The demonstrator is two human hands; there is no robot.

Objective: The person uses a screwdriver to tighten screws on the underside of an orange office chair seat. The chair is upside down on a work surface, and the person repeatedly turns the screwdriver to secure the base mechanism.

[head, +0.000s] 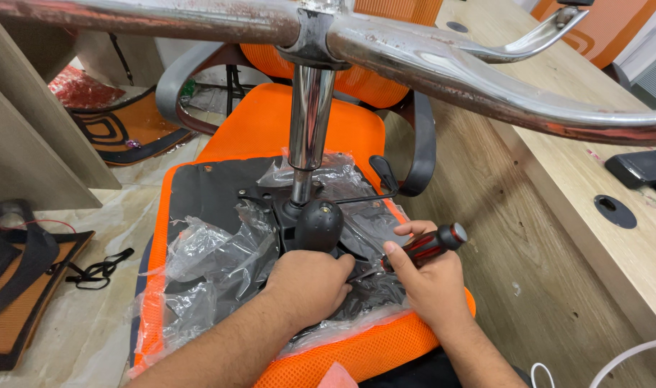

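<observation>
Two bare hands work on the underside of an upturned orange office chair seat [270, 129], which lies on the floor beside a wooden desk [558, 165]. The right hand [432, 284] is closed around a screwdriver with a black and red handle [432, 244]; the fingers wrap the handle and the thumb presses along its side. The metal shaft goes down and left toward the black mechanism plate [356, 251] at the middle of the seat, but its tip is hidden between the two hands. The left hand [310, 284] rests with curled fingers on the same plate, just below a round black knob [318, 224]; I cannot tell if it grips something or only presses down. Crumpled clear plastic wrap [213, 251] covers the black bottom of the seat around the plate. From the plate a shiny gas lift cylinder [310, 115] rises up to the chrome star base [428, 61], whose worn legs cross the top of the view. A thin black lever [374, 190] goes out to the right of the cylinder. Grey armrests [421, 144] curve on both sides of the seat. To the far left, other black and orange chair parts [19, 287] lie on the floor.
</observation>
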